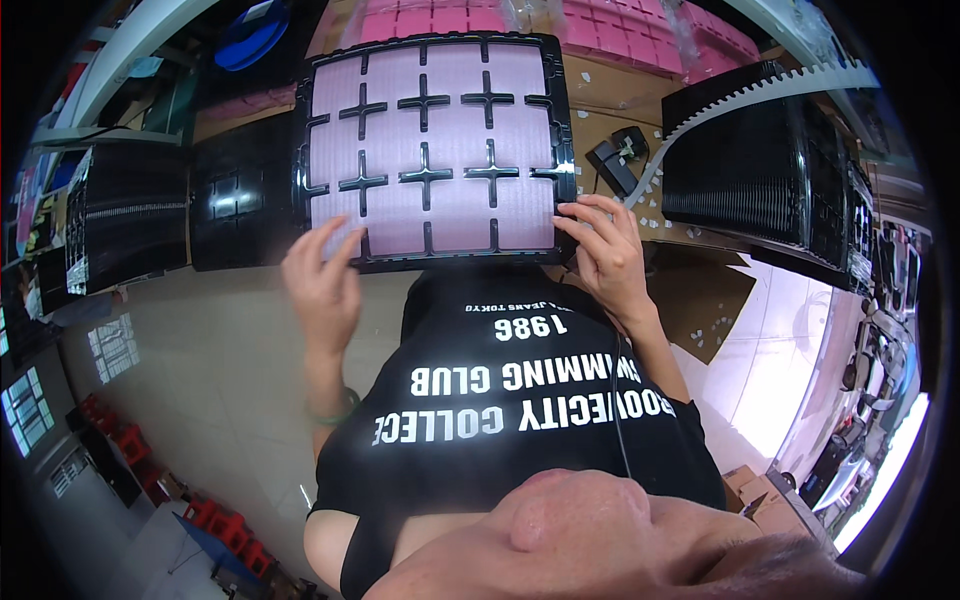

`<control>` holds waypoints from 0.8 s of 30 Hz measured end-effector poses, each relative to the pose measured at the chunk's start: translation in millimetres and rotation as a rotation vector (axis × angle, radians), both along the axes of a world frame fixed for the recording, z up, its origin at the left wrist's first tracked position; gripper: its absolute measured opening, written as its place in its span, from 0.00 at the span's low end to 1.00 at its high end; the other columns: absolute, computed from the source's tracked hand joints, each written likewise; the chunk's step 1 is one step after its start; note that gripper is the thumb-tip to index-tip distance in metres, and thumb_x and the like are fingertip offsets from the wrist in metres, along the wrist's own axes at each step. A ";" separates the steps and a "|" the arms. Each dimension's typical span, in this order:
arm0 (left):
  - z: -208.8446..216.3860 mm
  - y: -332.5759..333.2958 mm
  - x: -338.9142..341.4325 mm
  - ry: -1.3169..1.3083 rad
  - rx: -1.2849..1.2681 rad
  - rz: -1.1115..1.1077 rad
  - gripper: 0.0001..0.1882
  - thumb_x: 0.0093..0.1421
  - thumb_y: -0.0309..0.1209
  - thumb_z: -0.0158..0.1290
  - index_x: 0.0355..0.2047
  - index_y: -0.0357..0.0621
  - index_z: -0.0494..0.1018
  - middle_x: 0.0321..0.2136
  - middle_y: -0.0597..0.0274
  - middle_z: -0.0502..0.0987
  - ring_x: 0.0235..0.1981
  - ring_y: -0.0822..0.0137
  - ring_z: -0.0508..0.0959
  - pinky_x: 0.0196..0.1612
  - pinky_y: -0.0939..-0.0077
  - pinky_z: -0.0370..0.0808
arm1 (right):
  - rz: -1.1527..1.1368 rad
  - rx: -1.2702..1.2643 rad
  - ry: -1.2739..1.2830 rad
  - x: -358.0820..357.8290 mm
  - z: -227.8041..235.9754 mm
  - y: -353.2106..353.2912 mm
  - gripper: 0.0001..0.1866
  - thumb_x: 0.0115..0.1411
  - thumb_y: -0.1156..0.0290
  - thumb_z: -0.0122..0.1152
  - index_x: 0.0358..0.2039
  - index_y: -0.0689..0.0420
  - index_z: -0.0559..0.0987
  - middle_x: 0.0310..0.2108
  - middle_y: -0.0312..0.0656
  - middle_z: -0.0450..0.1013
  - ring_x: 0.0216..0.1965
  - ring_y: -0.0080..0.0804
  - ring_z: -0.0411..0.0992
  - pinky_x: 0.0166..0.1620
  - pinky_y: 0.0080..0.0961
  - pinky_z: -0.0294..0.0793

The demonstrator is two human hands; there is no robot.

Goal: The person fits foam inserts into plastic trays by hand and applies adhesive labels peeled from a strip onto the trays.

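Observation:
A black plastic tray (437, 262) lies in front of me, its cross-shaped dividers standing up through pale pink foam sheeting (455, 140) that fills it. My left hand (325, 285), slightly blurred, hovers at the tray's near left corner. Its fingers are spread, with the tips over the foam near the edge. At the near right corner, the fingertips of my right hand (608, 255) rest against the rim and the foam's edge. Those fingers are apart and lightly bent. Neither hand visibly holds anything.
Stacks of black trays stand at the left (130, 215) and right (760, 165). A small black device (615, 165) sits on the cardboard-covered bench (590, 100) among white scraps. A toothed white strip (770, 92) curves across the right. Bright pink trays (620, 32) lie behind.

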State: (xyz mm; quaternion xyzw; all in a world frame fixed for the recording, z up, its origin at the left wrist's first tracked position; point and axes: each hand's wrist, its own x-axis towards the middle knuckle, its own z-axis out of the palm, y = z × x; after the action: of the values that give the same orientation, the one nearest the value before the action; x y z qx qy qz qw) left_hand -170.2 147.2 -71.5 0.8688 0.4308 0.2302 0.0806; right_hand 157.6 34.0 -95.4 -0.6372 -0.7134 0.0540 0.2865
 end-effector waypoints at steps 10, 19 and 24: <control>-37.5 -8.2 81.9 -0.051 -0.088 -0.427 0.19 0.46 0.21 0.54 0.42 0.42 0.74 0.43 0.59 0.73 0.45 0.57 0.72 0.48 0.63 0.68 | -0.035 0.059 0.016 -7.4 -1.1 -4.3 0.17 0.44 0.83 0.56 0.36 0.56 0.80 0.41 0.36 0.75 0.50 0.38 0.68 0.52 0.36 0.65; -30.7 -13.5 131.0 0.026 -0.065 -0.547 0.19 0.47 0.25 0.56 0.42 0.47 0.76 0.35 0.61 0.70 0.37 0.61 0.71 0.42 0.66 0.67 | -0.101 0.071 0.056 -7.8 -16.7 -4.7 0.16 0.45 0.82 0.56 0.36 0.55 0.80 0.41 0.35 0.75 0.50 0.37 0.68 0.52 0.35 0.65; -30.1 -20.0 127.6 0.019 -0.065 -0.568 0.20 0.47 0.26 0.56 0.43 0.49 0.76 0.35 0.61 0.70 0.39 0.62 0.71 0.45 0.66 0.66 | -0.098 0.073 0.082 -15.4 -27.6 3.0 0.15 0.46 0.82 0.56 0.36 0.54 0.81 0.44 0.36 0.74 0.51 0.38 0.67 0.52 0.35 0.65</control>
State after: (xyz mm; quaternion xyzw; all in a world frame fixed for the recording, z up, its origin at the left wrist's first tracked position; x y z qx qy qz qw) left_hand -42.6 127.3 -101.6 0.9538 0.1779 0.1764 0.1656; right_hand 142.2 37.0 -123.0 -0.6579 -0.6704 0.0397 0.3408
